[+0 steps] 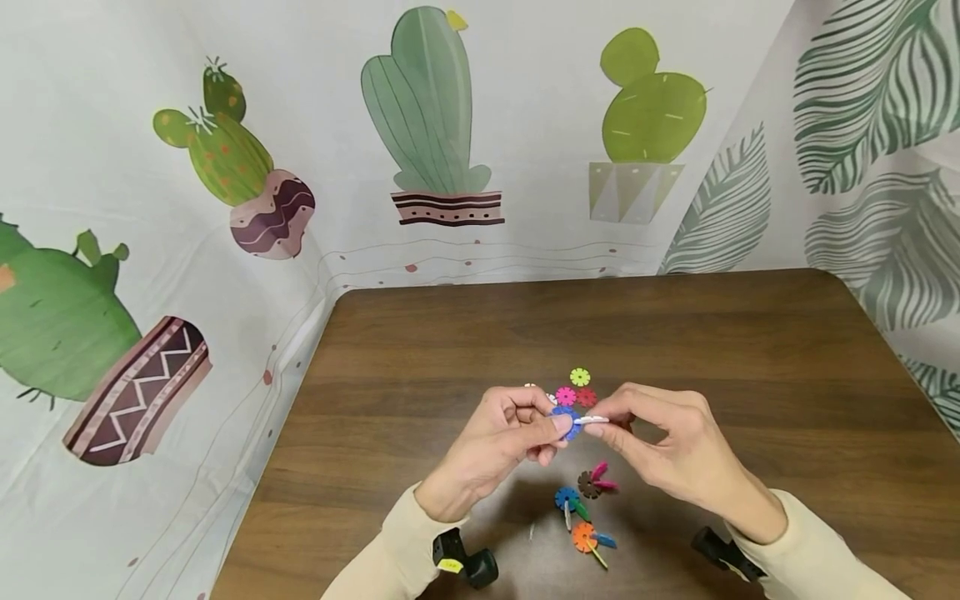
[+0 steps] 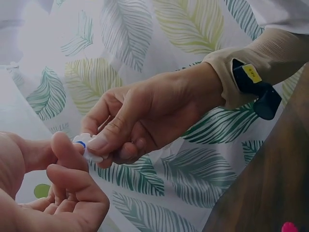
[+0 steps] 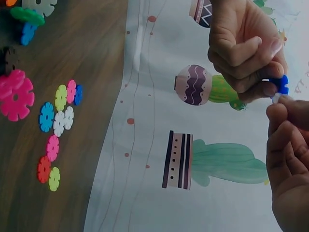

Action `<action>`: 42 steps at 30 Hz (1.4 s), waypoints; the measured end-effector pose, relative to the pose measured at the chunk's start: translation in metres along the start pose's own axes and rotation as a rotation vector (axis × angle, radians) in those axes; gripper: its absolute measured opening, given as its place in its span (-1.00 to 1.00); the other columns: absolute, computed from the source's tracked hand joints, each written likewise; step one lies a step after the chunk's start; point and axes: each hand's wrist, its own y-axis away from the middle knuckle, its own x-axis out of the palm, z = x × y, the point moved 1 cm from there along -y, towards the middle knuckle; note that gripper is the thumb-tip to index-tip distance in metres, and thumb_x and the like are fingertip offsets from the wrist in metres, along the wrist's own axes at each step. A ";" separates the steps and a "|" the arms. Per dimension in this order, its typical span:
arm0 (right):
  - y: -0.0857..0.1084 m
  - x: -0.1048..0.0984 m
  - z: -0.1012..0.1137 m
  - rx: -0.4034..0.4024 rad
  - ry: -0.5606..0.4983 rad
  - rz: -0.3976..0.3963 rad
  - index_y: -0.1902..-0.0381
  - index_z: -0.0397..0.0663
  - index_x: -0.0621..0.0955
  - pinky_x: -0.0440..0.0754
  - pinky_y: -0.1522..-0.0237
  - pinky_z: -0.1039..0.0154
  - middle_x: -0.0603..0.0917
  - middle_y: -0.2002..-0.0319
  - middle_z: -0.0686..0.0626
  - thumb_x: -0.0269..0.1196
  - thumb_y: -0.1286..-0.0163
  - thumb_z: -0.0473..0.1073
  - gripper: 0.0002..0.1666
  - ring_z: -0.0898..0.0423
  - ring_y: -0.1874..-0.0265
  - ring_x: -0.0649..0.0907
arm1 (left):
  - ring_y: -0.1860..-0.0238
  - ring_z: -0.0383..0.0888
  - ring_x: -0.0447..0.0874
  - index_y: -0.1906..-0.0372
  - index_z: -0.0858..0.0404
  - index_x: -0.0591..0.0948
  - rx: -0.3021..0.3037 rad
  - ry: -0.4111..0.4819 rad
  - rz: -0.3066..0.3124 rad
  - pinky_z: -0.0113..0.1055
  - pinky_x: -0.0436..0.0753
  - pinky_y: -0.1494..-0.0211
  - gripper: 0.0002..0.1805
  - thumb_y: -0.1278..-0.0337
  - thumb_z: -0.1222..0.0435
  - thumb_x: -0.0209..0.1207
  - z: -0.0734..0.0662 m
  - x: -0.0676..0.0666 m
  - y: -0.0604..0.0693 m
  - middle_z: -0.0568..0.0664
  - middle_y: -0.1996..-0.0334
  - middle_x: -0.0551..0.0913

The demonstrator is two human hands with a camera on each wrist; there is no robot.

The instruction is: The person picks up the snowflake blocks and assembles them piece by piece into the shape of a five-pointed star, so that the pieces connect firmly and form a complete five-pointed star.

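In the head view my left hand (image 1: 498, 446) pinches a blue notched disc (image 1: 564, 411) between thumb and fingers. My right hand (image 1: 671, 429) pinches a white notched disc (image 1: 596, 420), seen edge-on and meeting the blue one at its rim. The left wrist view shows the white disc (image 2: 99, 154) face-on, with a bit of blue against it. In the right wrist view the blue disc (image 3: 282, 86) touches the white disc (image 3: 276, 98), which is mostly covered by fingertips. How deep the slots engage cannot be seen.
Nearer me on the brown table (image 1: 405, 350) lie joined disc clusters: a brown disc (image 1: 589, 484) with pink ones, a blue disc (image 1: 567, 499) with green and white, an orange disc (image 1: 585, 537) with blue and yellow-green. Loose discs (image 3: 59, 123) lie beyond the hands.
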 end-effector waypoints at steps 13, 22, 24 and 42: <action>-0.002 -0.003 -0.001 0.005 -0.012 0.025 0.23 0.00 0.80 0.66 0.30 0.53 0.79 0.41 0.11 0.40 -0.49 0.01 -0.79 0.39 0.42 0.65 | 0.60 -0.33 0.64 0.33 0.19 0.63 -0.033 0.040 0.051 -0.53 0.65 0.42 -0.77 -0.35 0.22 0.45 -0.001 0.000 0.000 -0.21 0.49 0.79; 0.001 -0.003 -0.001 0.044 0.006 0.034 0.07 0.00 0.81 0.68 0.23 0.53 0.84 0.31 0.05 0.44 -0.43 0.06 -0.70 0.36 0.33 0.71 | 0.58 -0.34 0.65 0.34 0.17 0.60 -0.049 0.108 0.051 -0.54 0.68 0.39 -0.81 -0.47 0.41 0.27 -0.001 -0.002 -0.001 -0.21 0.48 0.81; 0.002 -0.003 -0.001 0.055 0.020 0.037 0.04 0.01 0.81 0.66 0.24 0.52 0.83 0.31 0.07 0.43 -0.43 0.08 -0.68 0.37 0.34 0.69 | 0.58 -0.35 0.65 0.35 0.16 0.60 -0.044 0.120 0.050 -0.55 0.69 0.38 -0.80 -0.47 0.42 0.25 -0.001 -0.003 -0.001 -0.21 0.48 0.81; 0.001 0.001 -0.001 0.020 -0.021 0.022 0.08 -0.03 0.80 0.70 0.12 0.53 0.84 0.28 0.05 0.50 -0.41 -0.20 -0.84 0.34 0.28 0.74 | 0.56 -0.37 0.67 0.34 0.17 0.64 -0.017 0.147 0.075 -0.55 0.69 0.39 -0.84 -0.43 0.36 0.33 0.001 -0.005 0.001 -0.20 0.47 0.82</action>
